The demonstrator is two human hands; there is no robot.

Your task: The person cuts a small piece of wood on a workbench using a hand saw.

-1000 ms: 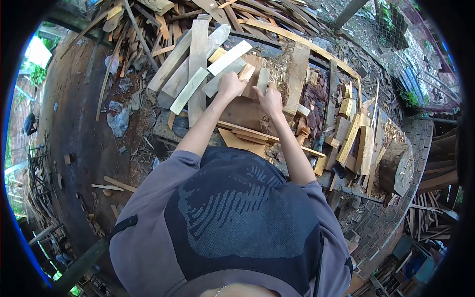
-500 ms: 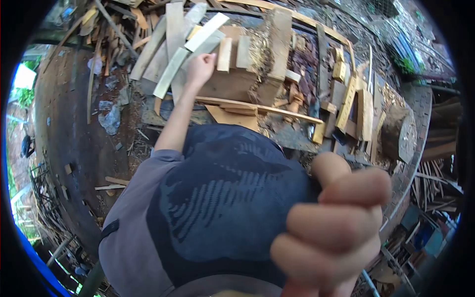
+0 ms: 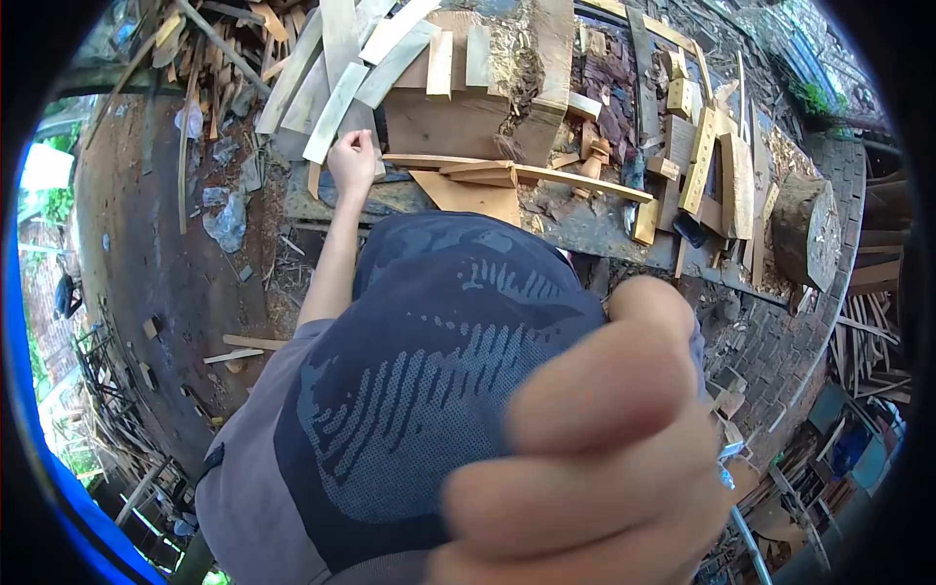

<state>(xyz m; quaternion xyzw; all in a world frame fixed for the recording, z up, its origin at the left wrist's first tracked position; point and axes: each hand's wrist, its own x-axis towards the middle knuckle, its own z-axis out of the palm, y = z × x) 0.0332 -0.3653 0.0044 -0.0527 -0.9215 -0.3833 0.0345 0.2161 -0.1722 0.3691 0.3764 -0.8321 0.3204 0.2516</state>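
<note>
My left hand (image 3: pixel 351 162) is closed, just below the lower end of a pale green-grey slat (image 3: pixel 334 115) on the workbench; I cannot make out anything in its curled fingers. Close to the camera at the lower right, my right hand (image 3: pixel 595 439) is large and blurred. Its fingers are curled, and whatever they may hold is hidden. More slats (image 3: pixel 398 68) lie fanned out above my left hand. Beside them, a short light block (image 3: pixel 440 64) rests against a big wooden block (image 3: pixel 439 122).
A long thin strip (image 3: pixel 585 181) lies along the bench's near edge. Yellow and brown blocks (image 3: pixel 698 161) stand at its right, near a log (image 3: pixel 801 229). Plastic scraps (image 3: pixel 227 222) lie on the ground at left, below a pile of offcuts (image 3: pixel 210 63).
My left hand has drawn back from the short light block, down and to the left. My right hand has moved left and looks larger. The bench sits slightly higher in view.
</note>
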